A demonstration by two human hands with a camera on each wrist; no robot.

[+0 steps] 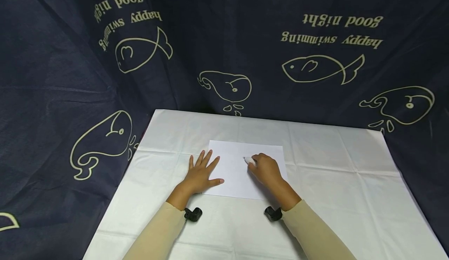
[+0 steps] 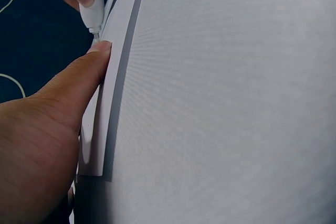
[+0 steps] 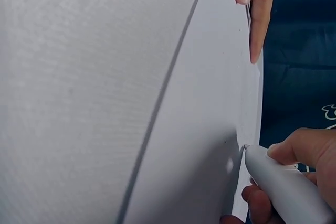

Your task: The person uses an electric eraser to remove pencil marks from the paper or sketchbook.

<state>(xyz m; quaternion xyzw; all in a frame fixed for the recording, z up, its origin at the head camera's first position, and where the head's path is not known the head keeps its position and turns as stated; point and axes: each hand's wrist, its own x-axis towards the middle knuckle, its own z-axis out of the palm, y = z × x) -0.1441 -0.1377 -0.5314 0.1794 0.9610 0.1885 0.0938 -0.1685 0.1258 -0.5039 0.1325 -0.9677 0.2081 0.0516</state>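
Note:
A sheet of white paper [image 1: 235, 174] lies flat on the white-covered table. My left hand [image 1: 200, 175] rests on its left side, fingers spread, with the thumb reaching in over the sheet. Over the right half, my right hand [image 1: 267, 170] grips a thick white pen [image 1: 250, 160] that tapers to a thin tip pointing left. The right wrist view shows the pen [image 3: 283, 184] slanting down, its tip right at the paper's surface beside a shadow. In the left wrist view the pen [image 2: 93, 11] appears beyond my left thumb.
A white cloth with fold creases covers the table [image 1: 333, 182]. Behind and to the left hangs a dark blue curtain [image 1: 224, 38] printed with fish, whales and lettering. Small black cameras [image 1: 193, 214] sit at both wrists, by the beige sleeves [image 1: 315, 229].

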